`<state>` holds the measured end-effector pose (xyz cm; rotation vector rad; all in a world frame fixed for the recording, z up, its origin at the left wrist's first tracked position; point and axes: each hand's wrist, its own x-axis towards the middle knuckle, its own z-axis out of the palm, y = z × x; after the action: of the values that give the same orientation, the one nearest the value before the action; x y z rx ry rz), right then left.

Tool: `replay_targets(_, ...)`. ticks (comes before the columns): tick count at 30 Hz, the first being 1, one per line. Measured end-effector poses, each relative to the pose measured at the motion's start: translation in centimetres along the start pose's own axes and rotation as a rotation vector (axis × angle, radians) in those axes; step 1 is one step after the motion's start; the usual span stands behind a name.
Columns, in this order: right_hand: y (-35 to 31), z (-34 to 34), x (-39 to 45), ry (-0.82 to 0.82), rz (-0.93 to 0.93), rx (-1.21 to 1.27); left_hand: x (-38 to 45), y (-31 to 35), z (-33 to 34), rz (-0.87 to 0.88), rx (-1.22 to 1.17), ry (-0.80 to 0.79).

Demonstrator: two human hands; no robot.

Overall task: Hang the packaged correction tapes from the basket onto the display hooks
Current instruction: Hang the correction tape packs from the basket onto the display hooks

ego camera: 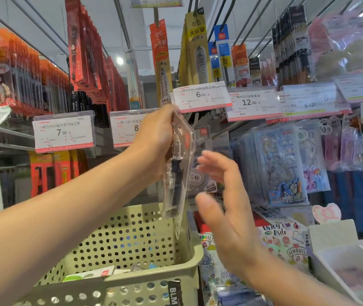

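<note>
One packaged correction tape (177,164) hangs upright, left hand (156,138) fingers pinching its top; right hand (222,195) seemingly spread.

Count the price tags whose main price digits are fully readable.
3: the 7.90 tag at left, the 6.00 tag at centre, the 12.90 tag right of it. Others are blurred or partly hidden.

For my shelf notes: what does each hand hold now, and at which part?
The left hand grips a clear correction tape package by its top end. The right hand is open, holding nothing.
</note>
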<state>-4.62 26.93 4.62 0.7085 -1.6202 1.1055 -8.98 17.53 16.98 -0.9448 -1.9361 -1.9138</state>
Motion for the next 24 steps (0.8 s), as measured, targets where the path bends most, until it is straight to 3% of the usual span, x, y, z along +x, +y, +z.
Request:
replay_targets(4,-1.3,0.5,-0.9,-0.104,0.090,-0.060,-0.2,-0.3,0.5,0.013,-0.083,0.055)
replay_targets(14,-1.3,0.0,0.0,0.025,0.136,-0.025,-1.1,0.1,1.7,0.001,-0.320,0.086)
replay_targets(24,-0.2,-3.4,0.5,0.102,0.305,0.222,0.4,-0.1,-0.4,0.078,0.045,0.061)
